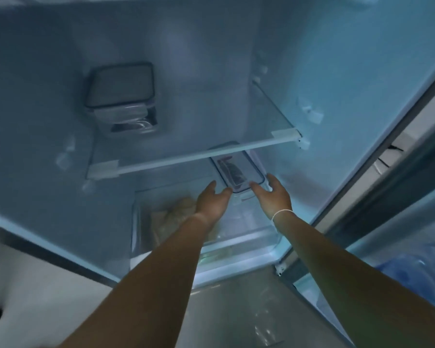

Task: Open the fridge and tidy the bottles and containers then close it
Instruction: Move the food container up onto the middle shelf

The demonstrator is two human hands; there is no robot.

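Note:
The fridge stands open and I look down into it. A clear lidded container (236, 172) with a dark-rimmed lid lies below the glass shelf (186, 158), above the crisper drawer (249, 237). My left hand (211, 202) and my right hand (274, 197) reach in on either side of its near end, fingers spread, fingertips at or close to its corners. I cannot tell whether they touch it. A second clear container (122, 96) with a dark-rimmed lid stands on the glass shelf at the back left.
A pale bag of food (176, 214) lies in the crisper drawer under my left wrist. The open fridge door (412, 272) is at the right, with blue items in its lower bin. The floor (236, 310) lies in front.

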